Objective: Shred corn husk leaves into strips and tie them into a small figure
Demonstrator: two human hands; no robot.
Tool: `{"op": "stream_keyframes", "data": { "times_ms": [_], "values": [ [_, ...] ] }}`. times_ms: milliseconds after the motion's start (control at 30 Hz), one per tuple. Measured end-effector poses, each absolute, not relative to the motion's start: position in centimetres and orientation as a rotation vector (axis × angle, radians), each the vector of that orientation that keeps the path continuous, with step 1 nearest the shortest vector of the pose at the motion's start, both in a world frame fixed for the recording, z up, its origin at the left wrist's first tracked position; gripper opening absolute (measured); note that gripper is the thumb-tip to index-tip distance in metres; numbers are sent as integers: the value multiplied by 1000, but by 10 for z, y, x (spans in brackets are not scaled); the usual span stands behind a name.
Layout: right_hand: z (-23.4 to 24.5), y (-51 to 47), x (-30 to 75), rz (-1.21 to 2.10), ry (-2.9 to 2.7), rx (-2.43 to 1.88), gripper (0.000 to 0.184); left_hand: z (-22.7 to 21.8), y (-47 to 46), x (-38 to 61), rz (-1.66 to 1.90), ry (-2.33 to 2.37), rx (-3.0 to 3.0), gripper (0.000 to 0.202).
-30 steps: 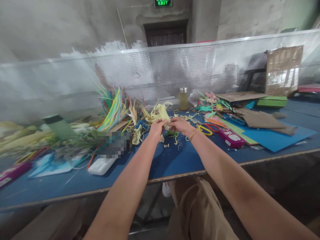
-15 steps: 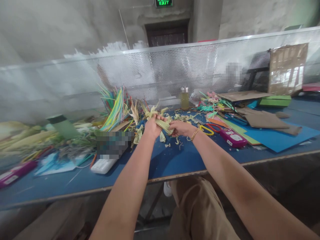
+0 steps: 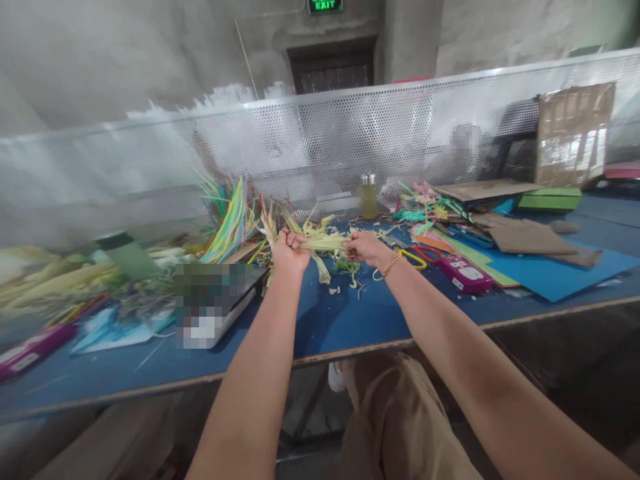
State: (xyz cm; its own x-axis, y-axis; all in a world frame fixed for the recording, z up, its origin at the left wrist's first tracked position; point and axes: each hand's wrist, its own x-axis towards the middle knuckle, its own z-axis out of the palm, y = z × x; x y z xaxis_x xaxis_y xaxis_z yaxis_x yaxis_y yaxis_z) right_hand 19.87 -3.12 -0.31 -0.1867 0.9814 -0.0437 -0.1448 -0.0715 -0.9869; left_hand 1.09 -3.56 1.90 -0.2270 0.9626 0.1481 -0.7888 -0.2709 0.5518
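Note:
A pale yellow-green strip of dried leaf (image 3: pixel 323 243) is stretched level between my two hands above the blue table (image 3: pixel 350 320). My left hand (image 3: pixel 289 251) is a fist round its left end. My right hand (image 3: pixel 364 247), with a gold bracelet at the wrist, pinches its right end. A loose tail of the leaf hangs down between the hands. Small leaf scraps (image 3: pixel 345 280) lie on the table just below.
A bundle of coloured strips (image 3: pixel 227 217) and more dried leaves lie behind my left hand. A small jar (image 3: pixel 369 195) stands at the perforated metal screen (image 3: pixel 320 140). Yellow-handled scissors (image 3: pixel 413 257), a magenta box (image 3: pixel 465 273), coloured paper and cardboard lie to the right; a green bottle (image 3: pixel 127 253) to the left.
My hands have drawn apart sideways, and the leaf strip, bunched and upright a second ago, is now pulled out level between them. The view has shifted slightly.

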Motion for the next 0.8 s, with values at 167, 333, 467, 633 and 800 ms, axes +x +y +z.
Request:
{"op": "stream_keyframes", "data": {
  "times_ms": [167, 333, 467, 633, 800],
  "values": [
    [-2, -24, 210, 1338, -973, -1087, 21, 25, -40, -16, 1922, 512, 504, 29],
    [3, -23, 213, 1348, -777, -1035, 13, 25, -37, -13, 1999, 666, 444, 28],
    [-1, -30, 191, 1419, -780, -980, 11, 6, -35, 35, 1614, 774, 849, 14],
    [-12, -39, 166, 1555, -954, -844, 23, -16, -36, 71, 1494, 601, 1039, 23],
    [-8, -43, 172, 1476, -1253, -860, 24, -4, -34, 55, 1556, 502, 685, 9]
  ]
}}
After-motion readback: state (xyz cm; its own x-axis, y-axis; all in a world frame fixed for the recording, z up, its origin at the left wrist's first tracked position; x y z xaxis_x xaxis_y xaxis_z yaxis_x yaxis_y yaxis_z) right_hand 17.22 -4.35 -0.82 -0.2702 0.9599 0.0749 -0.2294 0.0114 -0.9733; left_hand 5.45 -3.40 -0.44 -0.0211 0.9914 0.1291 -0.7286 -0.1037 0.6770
